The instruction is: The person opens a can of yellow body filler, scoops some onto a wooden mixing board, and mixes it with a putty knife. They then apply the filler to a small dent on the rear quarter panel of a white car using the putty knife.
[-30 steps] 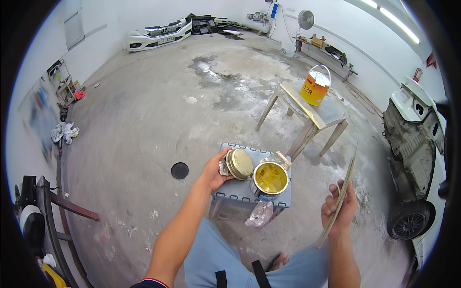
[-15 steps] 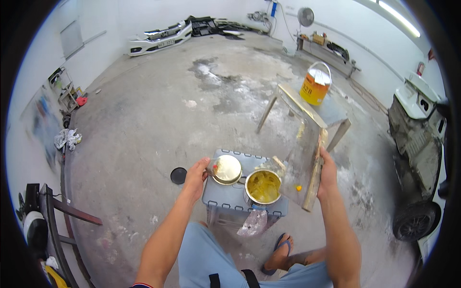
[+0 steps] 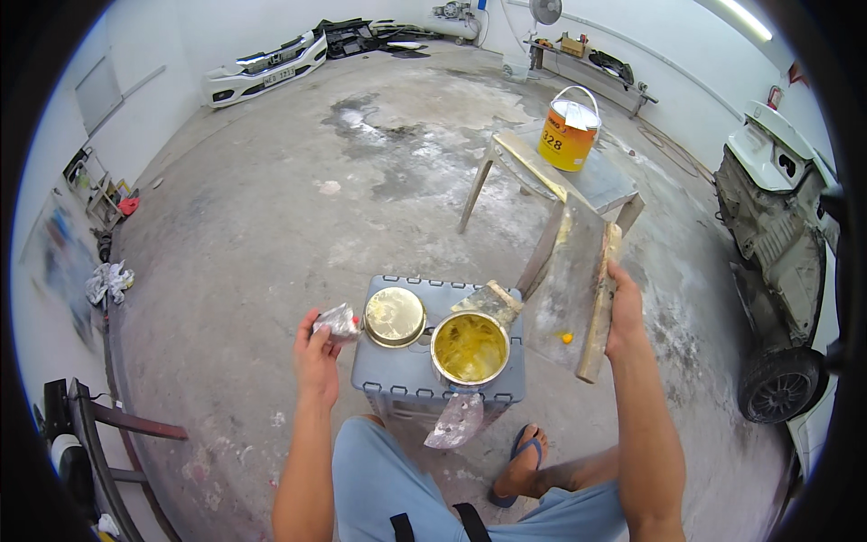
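Observation:
My left hand [image 3: 318,354] grips a small crumpled silvery tube [image 3: 337,320] just left of a round metal lid [image 3: 395,316]. The lid lies on a grey plastic stool [image 3: 424,384], next to an open can of yellow putty [image 3: 469,348]. A putty knife [image 3: 490,298] rests across the can's far rim. My right hand [image 3: 623,312] holds a flat smeared board [image 3: 571,275] by its wooden edge, tilted up to the right of the can, with a small yellow dab on it. A second scraper [image 3: 456,421] hangs off the stool's near edge.
A wooden table [image 3: 542,176] with an orange-yellow bucket [image 3: 567,135] stands beyond the stool. A stripped car body [image 3: 777,199] and its wheel [image 3: 775,387] are at the right. A metal frame [image 3: 99,420] is at lower left, and a bumper [image 3: 266,68] lies by the far wall.
The lid went from my left hand down onto the stool; that hand now keeps only the silvery tube. My right hand swung the board from low right up beside the can.

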Tool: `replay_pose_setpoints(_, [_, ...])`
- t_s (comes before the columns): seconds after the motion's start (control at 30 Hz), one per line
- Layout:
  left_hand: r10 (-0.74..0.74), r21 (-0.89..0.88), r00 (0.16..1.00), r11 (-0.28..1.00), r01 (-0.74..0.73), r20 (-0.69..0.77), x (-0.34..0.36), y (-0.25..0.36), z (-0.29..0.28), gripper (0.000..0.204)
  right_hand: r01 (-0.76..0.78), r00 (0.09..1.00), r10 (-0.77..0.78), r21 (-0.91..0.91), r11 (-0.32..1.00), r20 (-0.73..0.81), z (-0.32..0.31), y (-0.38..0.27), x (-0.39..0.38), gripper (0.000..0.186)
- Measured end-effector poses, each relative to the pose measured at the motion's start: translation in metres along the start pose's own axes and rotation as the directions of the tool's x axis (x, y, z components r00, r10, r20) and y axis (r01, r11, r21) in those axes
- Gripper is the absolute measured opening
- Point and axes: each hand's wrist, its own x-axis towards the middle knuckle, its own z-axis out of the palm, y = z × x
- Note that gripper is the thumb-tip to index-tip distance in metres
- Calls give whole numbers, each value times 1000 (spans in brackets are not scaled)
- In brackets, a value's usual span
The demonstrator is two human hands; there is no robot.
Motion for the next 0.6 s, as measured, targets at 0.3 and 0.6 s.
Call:
replay_pose_setpoints(0.3, [138,631,983,754,-181,118,-80,-19,22,46,127,989,-129,-25,992,-68,13,15,-6,32])
replay_pose_setpoints(0.6, [501,714,851,536,-450,160,-112,10,50,48,-31,964,-40,262,965,263,56,28,-47,29])
